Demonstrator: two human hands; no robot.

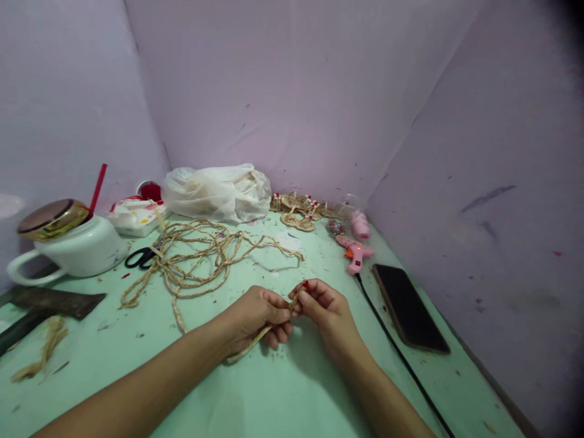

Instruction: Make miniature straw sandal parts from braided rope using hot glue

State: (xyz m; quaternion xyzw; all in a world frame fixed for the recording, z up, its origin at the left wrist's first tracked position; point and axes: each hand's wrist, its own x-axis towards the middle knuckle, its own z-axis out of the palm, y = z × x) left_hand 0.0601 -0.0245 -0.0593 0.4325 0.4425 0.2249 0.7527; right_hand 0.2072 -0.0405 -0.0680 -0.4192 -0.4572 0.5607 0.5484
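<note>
My left hand [262,316] pinches a tan braided rope [250,348] near the middle of the table. My right hand [322,307] is closed on the end of the same rope, close beside the left fingertips. A small red bit [306,285] shows at my right fingertips; what it is I cannot make out. The rope passes under my left palm and wrist, and seems to run on to the loose coil of rope [219,258] lying behind my left hand. My fingers hide most of the held end.
Scissors [141,258] lie by the coil. At left are a white mug [86,246] with a gold lid and a cleaver-like blade [64,299]. A plastic bag [219,191] and woven pieces [296,222] lie behind. At right are a pink glue gun [356,257], its black cord, and a phone [410,307].
</note>
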